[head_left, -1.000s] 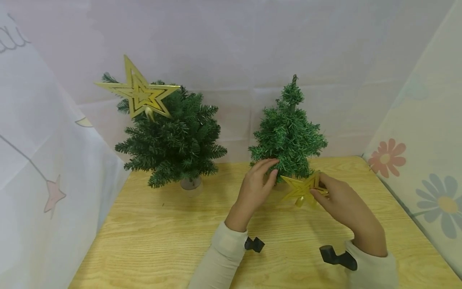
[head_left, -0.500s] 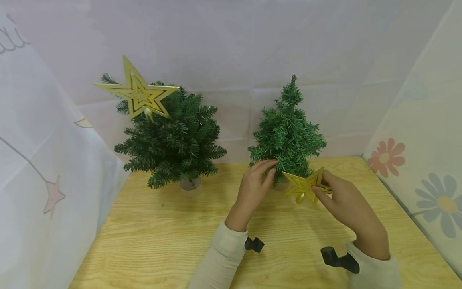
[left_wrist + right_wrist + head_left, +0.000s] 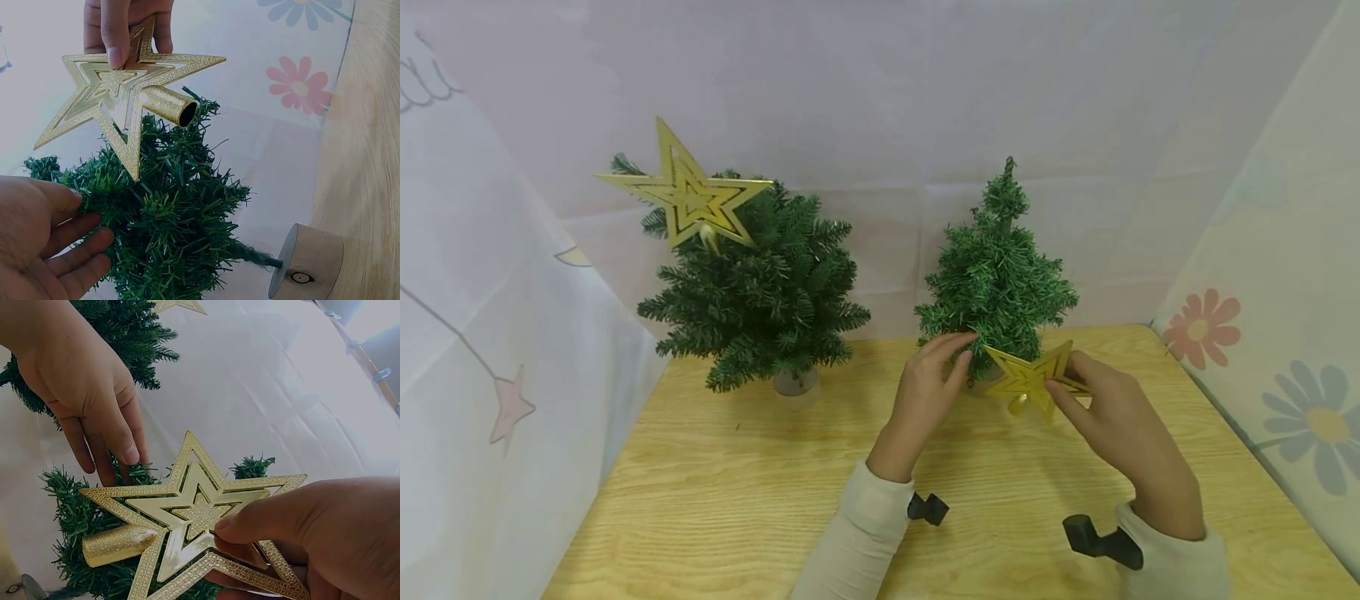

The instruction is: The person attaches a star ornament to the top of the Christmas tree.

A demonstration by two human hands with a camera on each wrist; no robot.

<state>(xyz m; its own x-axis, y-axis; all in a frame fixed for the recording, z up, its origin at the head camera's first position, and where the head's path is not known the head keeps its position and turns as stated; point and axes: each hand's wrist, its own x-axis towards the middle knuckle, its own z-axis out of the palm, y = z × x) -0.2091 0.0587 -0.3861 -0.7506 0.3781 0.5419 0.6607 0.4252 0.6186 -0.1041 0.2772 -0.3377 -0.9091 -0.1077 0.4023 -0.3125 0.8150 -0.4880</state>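
My right hand (image 3: 1116, 408) pinches a gold star tree topper (image 3: 1026, 375) between thumb and fingers, in front of the small green Christmas tree (image 3: 1000, 275). The hollow socket of the star (image 3: 165, 105) sticks out from its face in the left wrist view. My left hand (image 3: 928, 383) is at the left side of this tree, its fingers loosely bent and holding nothing. Its fingertips are at the lower branches; whether they touch is hard to tell. In the right wrist view the star (image 3: 200, 515) covers much of the tree.
A fuller, darker Christmas tree (image 3: 767, 292) stands on the left, with another gold star (image 3: 692, 200) at its top. Both trees have round wooden bases, one plain in view under the right tree (image 3: 312, 259). Printed cloth (image 3: 865, 100) surrounds the wooden table (image 3: 715, 500).
My right hand has tilted and slightly raised the star in front of the right tree. The left hand has stayed almost still.
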